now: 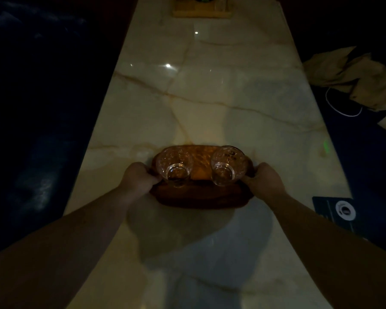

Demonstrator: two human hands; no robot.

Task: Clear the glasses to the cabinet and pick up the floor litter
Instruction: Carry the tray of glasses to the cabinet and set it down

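Two bare forearms reach forward from the bottom corners of our view, and between them lies the pale marble table (210,103), long and veined with amber lines. Our left hand (139,178) is curled around the left end of a dark wooden tray (201,197), its fingers folded under and against the rim, and our right hand (266,178) grips the right end in the same way, so the tray sits directly between the two closed grasps. Whether the tray rests on the marble or is lifted just clear of it we cannot tell, though a broad shadow spreads under and before it. On the tray stand two clear glasses: the left glass (173,163) just inside our left fingers, the right glass (228,162) just inside our right fingers, apart from each other with a glowing orange patch of tray between them. To the right of the table, near our right forearm, a dark card with a white ring (337,211) lies on the dark surface. Farther off on that side we see a crumpled tan cloth (361,76) with a thin white cable (343,112) looping beside it. At the far end of the table sits a light wooden stand (201,10), cut off by the top edge
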